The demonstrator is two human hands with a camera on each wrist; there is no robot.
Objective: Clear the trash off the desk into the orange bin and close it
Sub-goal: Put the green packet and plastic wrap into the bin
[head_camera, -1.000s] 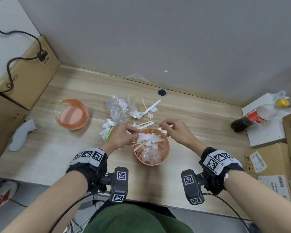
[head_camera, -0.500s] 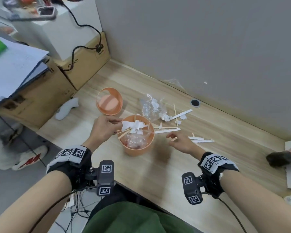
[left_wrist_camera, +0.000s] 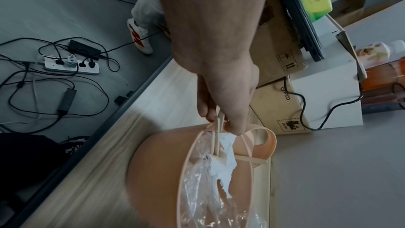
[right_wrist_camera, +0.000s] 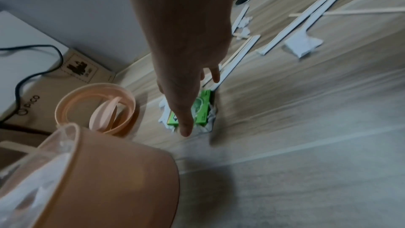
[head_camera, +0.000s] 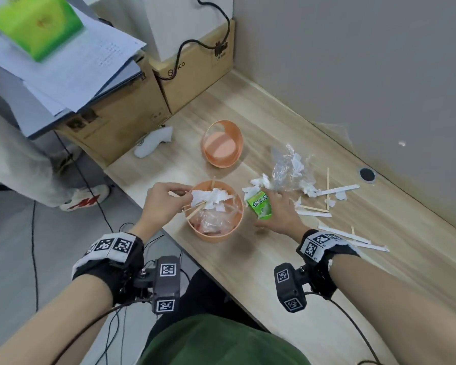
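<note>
The orange bin [head_camera: 213,234] stands near the desk's front edge, lined with clear plastic and holding white tissue [head_camera: 211,197] and wooden sticks. My left hand [head_camera: 181,193] pinches sticks at the bin's left rim; the left wrist view shows that hand [left_wrist_camera: 221,124], the sticks [left_wrist_camera: 218,138] and the bin [left_wrist_camera: 157,171]. My right hand [head_camera: 279,209] lies flat with straight fingers beside a green gum pack [head_camera: 259,205]. In the right wrist view this hand [right_wrist_camera: 188,110] hovers over the pack [right_wrist_camera: 202,112]. The orange lid [head_camera: 221,143] lies upturned behind the bin.
Crumpled clear wrap with tissue [head_camera: 290,164], paper sleeves [head_camera: 337,190] and loose sticks [head_camera: 327,185] litter the desk to the right. Cardboard boxes [head_camera: 195,75] and a white object [head_camera: 153,143] sit at the desk's left end. A grey wall runs behind. Someone's shoe [head_camera: 82,200] is on the floor.
My right hand left the bin's rim and reached right, then over to the green gum pack. The left hand stays at the bin with the sticks. The head view swung left.
</note>
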